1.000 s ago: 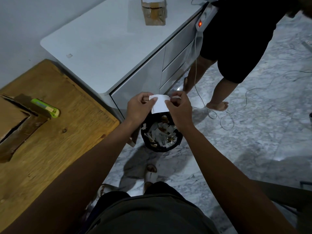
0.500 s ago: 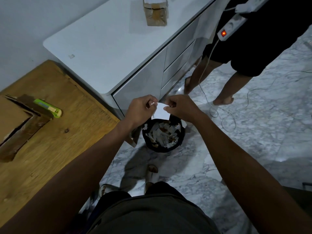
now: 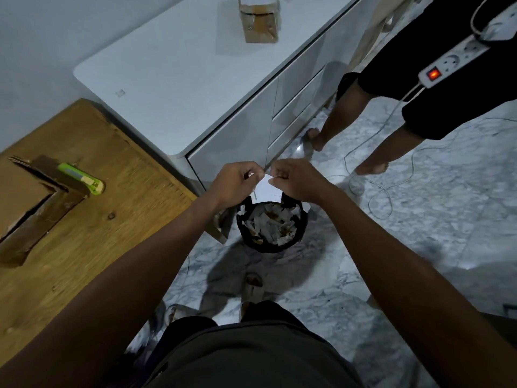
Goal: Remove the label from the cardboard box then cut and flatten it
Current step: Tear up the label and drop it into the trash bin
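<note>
Two hands meet over the bin (image 3: pixel 272 249), both pinching the label (image 3: pixel 265 190) at its top edge. My left hand (image 3: pixel 237 183) has thumb and curled fingers closed on the upper left corner; my right hand (image 3: pixel 296 180) pinches the upper right the same way. Label hangs downward from the fingers, its lower edge just above the bin's far rim, its face toward me. Long axis hard to call; the sheet looks roughly square from here.

Key relation: the label sits between the two hands and directly above the paper scraps in the bin. Neither hand is clearly nearer; they share the top edge almost touching.

I judge the label is off and is being torn or readied to drop. Letting go should land it in the bin.

Box (image 3: pixel 19 197) lies on the wooden table (image 3: pixel 112 233) well to my left, cutter (image 3: pixel 81 179) resting beside it. Cutting and flattening look not yet finished.
</note>
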